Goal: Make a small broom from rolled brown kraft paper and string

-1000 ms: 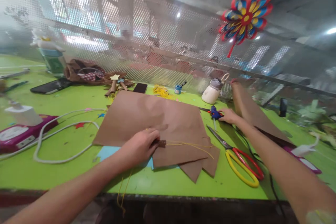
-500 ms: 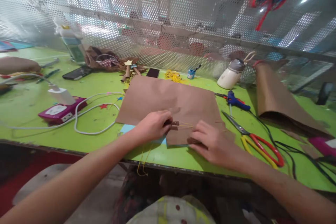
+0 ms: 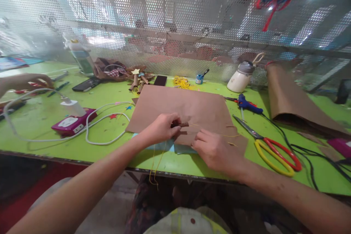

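Observation:
My left hand [image 3: 167, 127] is closed around a small brown bundle [image 3: 184, 124] whose striped end sticks out to the right. Yellow string [image 3: 230, 136] runs from the bundle behind my right hand, and two loose yellow strands [image 3: 154, 166] hang over the table's front edge. My right hand [image 3: 211, 148] is curled low over the near edge of the brown paper [image 3: 186, 104]; what its fingers hold, if anything, is hidden. Light blue paper [image 3: 159, 145] shows beneath the brown sheet.
To the right lie scissors [image 3: 270, 151], a blue glue gun [image 3: 246, 104] and a brown paper cone [image 3: 293, 98]. A purple socket block [image 3: 72, 122] with a white cable is at left. Behind stand a paint jar [image 3: 199, 78] and yellow string pile [image 3: 182, 82]. Another person's hand [image 3: 30, 82] is far left.
My left hand and the bundle have risen slightly from the paper's lower part. My right hand has moved a little left, with its fingers drawn closer together. The other person's hand has shifted.

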Tool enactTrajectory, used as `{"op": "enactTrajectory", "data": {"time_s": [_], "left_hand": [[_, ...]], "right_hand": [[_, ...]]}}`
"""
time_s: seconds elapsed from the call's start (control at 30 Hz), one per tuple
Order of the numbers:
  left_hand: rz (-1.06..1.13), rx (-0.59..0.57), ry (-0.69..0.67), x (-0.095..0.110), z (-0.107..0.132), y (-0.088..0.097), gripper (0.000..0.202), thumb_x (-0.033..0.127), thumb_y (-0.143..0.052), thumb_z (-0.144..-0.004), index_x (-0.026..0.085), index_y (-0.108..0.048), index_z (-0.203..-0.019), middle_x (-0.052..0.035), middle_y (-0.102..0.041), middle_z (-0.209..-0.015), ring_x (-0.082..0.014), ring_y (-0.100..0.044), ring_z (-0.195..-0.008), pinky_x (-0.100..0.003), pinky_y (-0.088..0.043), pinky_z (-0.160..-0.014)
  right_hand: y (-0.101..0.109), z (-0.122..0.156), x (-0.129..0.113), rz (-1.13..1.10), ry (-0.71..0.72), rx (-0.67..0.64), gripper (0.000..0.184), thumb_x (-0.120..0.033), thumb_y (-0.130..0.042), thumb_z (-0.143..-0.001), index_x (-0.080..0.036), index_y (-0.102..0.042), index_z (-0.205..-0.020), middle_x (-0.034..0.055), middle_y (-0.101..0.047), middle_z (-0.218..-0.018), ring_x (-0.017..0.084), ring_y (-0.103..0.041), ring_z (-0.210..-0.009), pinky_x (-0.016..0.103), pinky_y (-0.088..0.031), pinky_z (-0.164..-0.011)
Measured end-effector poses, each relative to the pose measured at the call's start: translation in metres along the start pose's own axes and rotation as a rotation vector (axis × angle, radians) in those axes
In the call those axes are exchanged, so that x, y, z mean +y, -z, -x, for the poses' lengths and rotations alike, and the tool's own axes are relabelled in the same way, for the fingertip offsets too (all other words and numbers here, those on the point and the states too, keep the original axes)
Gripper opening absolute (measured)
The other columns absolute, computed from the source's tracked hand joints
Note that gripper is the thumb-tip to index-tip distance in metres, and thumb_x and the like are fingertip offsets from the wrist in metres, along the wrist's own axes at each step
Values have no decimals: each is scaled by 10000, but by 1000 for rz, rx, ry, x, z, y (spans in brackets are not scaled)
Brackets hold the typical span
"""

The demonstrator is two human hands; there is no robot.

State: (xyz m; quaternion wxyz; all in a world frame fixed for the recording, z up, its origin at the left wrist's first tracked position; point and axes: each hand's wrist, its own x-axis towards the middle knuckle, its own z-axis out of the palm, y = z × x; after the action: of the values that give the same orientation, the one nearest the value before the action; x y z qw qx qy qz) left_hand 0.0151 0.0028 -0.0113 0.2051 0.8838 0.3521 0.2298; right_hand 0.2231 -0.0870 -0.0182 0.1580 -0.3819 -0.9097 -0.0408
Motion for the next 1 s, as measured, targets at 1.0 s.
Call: {"op": "enactTrajectory", "data": {"time_s": [1.0], "left_hand": [[-342, -107, -65, 0, 7, -7, 98, 217, -502, -839, 159, -581, -833, -61, -589, -831, -189, -545, -795, -289, -420, -706]], "right_hand": [[-18, 4, 16, -76, -25, -9, 238, -68, -386, -894, -133, -598, -808, 85, -550, -830, 188, -434, -798, 323, -403, -720]]}}
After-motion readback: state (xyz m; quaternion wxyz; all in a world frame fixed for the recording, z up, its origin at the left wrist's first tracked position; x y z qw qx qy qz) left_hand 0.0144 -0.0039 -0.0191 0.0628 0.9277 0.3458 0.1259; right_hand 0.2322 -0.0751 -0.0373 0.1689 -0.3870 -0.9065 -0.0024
